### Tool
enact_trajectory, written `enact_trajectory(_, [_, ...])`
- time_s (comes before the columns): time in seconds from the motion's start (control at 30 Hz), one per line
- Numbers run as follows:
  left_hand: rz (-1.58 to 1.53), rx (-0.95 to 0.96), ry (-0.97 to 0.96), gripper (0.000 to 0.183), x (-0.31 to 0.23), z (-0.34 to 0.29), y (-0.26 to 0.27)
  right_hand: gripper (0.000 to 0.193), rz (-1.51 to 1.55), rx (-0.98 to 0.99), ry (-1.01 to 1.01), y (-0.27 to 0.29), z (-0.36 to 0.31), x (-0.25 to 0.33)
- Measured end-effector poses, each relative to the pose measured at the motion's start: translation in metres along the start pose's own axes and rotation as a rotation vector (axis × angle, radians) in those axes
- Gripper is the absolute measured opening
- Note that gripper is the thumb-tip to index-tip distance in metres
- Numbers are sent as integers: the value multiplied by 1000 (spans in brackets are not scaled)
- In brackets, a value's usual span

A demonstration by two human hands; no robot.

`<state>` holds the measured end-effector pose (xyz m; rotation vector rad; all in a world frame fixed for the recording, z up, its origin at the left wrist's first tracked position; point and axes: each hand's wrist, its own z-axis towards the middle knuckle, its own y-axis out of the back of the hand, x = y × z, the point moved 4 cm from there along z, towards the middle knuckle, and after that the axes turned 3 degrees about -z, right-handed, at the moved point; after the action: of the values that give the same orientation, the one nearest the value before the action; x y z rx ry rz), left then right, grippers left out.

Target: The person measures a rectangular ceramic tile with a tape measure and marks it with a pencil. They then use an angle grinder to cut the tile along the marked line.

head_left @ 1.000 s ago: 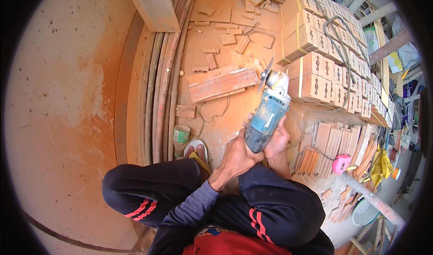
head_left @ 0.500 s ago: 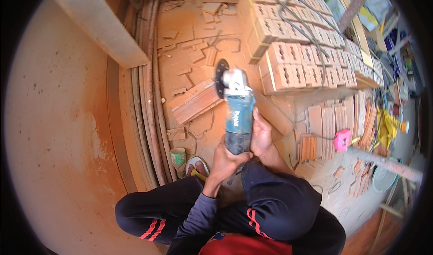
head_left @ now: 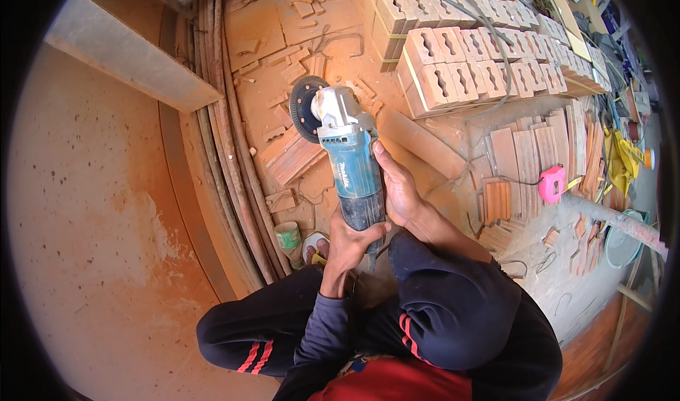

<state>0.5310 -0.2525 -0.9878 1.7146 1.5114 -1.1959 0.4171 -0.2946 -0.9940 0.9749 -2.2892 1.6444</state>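
A teal angle grinder (head_left: 352, 161) with a silver gear head and a black rear grip is held up in front of me. Its dark cutting disc (head_left: 307, 109), with small holes in it, sits at the far left end. My left hand (head_left: 350, 244) wraps round the black rear of the body. Along the right side of the grinder, my right hand (head_left: 401, 190) supports it, thumb up against the teal casing and some fingers hidden behind. Beneath the disc a grooved reddish clay piece (head_left: 294, 156) lies on the dusty floor.
Stacked hollow bricks (head_left: 460, 75) stand far right with a grey cable over them. Cut tile strips (head_left: 528, 153) and a pink tape measure (head_left: 551, 183) lie at right. Long metal pipes (head_left: 234, 139) run along the left wall. A green-labelled cup (head_left: 288, 238) stands by my foot.
The grinder has shifted left in the picture and turned, so the disc shows more of its face. Both hands keep hold of it.
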Motion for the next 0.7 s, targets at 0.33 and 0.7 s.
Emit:
enact_trajectory(0.33, [449,-191,-38,78,-29,3,-16,73,145,58,-7,28,7,-12])
enact_trajectory(0.7, [315,-107,41,75,-13,6,-29,73,416,219,28,46,5,-18])
